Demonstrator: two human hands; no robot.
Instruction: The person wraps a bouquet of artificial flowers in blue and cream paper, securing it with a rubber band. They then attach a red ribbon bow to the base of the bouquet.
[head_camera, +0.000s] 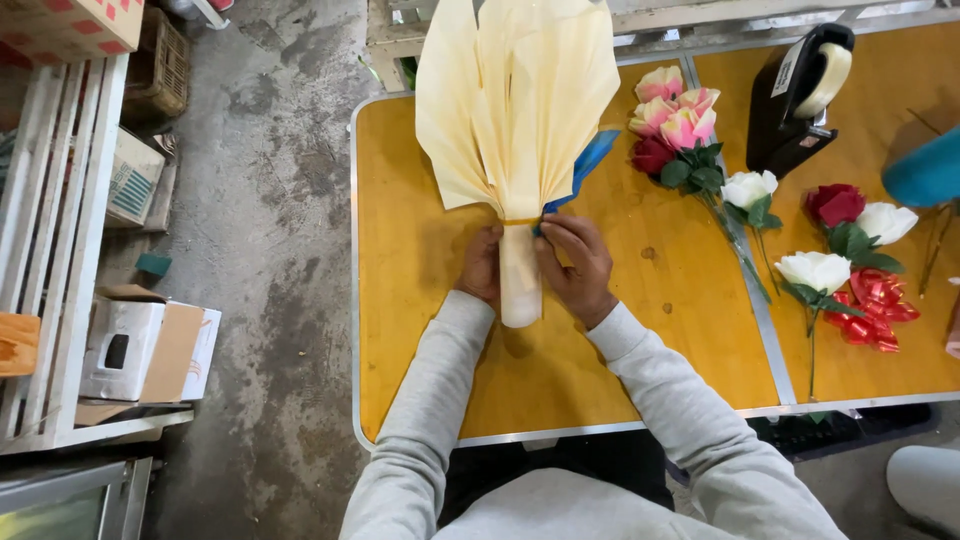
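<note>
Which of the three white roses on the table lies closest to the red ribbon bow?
The lowest white rose, directly left of the red bow; the other two lie farther up the table.

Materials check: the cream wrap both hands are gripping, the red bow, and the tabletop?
Cream wrap: looks like matte paper; it holds crisp fan pleats and is opaque, held at its neck by left hand and right hand. Red bow: probably glossy plastic or foil ribbon, given its bright highlights. Tabletop: smooth orange-brown wood-look board with dark knots, possibly laminate, edged in pale metal trim.
</note>
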